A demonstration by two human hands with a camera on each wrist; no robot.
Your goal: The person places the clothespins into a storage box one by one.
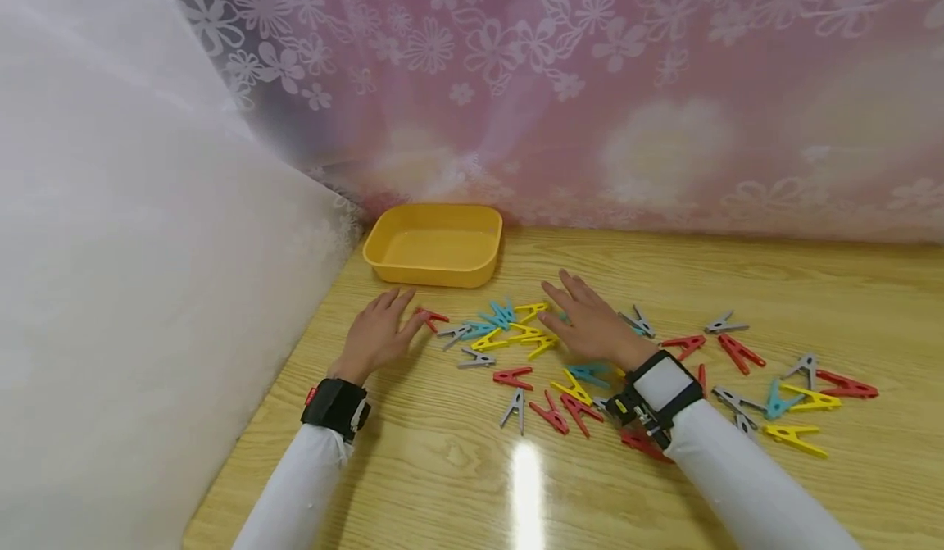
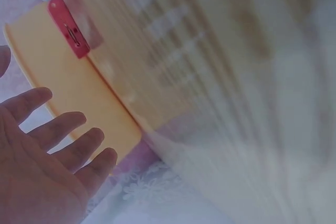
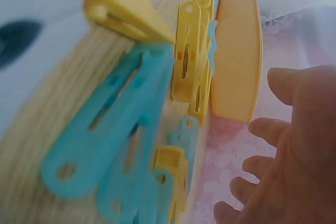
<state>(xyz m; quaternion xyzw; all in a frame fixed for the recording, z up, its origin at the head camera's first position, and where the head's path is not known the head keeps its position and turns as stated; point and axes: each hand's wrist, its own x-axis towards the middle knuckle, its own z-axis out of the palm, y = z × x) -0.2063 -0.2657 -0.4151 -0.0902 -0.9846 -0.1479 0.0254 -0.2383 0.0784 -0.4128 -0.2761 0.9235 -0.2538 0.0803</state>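
Over the left part of the table, my left hand (image 1: pixel 378 333) spreads its fingers and holds nothing. Its fingertips are near a red clothespin (image 1: pixel 431 318), which the left wrist view shows as a red clothespin (image 2: pixel 69 27) in front of the yellow tray. My right hand (image 1: pixel 592 325), palm down with fingers extended, is above the scattered clothespins and grips none. Beside its thumb are yellow clothespins (image 1: pixel 525 333) and blue ones (image 1: pixel 501 314). Close to the right wrist camera lie a blue clothespin (image 3: pixel 113 124) and a yellow clothespin (image 3: pixel 186 51).
A yellow plastic tray (image 1: pixel 433 277) stands at the back left against the floral curtain (image 1: pixel 560 124). More red, grey, blue and yellow clothespins, such as a red one (image 1: pixel 846 385), lie spread to the right. A white sheet (image 1: pixel 147 247) borders the table's left side.
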